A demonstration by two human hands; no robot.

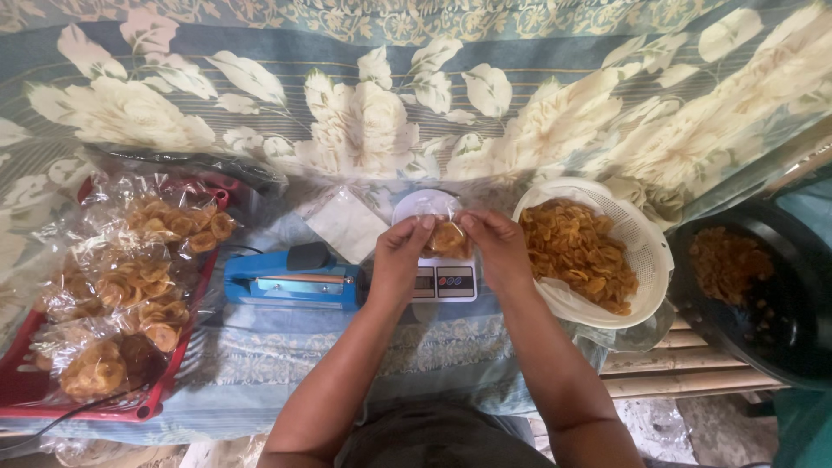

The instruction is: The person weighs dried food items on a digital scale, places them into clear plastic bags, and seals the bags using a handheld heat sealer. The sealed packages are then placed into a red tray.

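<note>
Over the small digital scale, at the middle of the cloth-covered worktop, both hands hold a clear plastic bag of fried chips. The left hand pinches the bag's left edge with fingers closed on the film, and the right hand does the same on its right edge. The bag stands upright, long axis vertical, its mouth pointing away from the person and the golden chips settled low inside. Left of the scale, just beside it, lies a blue heat sealer, its bar running left to right. Farther left of the scale, a red tray carries crinkly filled bags. Right of the scale, close to the right hand, sits a round white perforated basket heaped with chips, leaving little free room there. Beyond that basket, a dark pan overhangs the worktop edge. Bare cloth lies open between the scale and the person.
</note>
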